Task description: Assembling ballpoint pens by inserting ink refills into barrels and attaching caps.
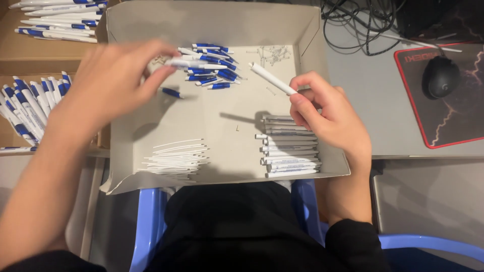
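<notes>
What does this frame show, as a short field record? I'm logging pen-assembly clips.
left hand: pinching a blue-and-white pen part above the pile of blue-and-white pen parts
right hand: gripping a white pen barrel
cardboard tray: also holds white refill tubes and stacked white barrels
left of tray: finished pens
desk, right: computer mouse on mouse pad

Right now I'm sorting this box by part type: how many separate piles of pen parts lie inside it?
4: blue-and-white pen halves at the top, thin white refills bottom left, white barrels bottom right, tiny springs top right. The hands may hide more.
</notes>
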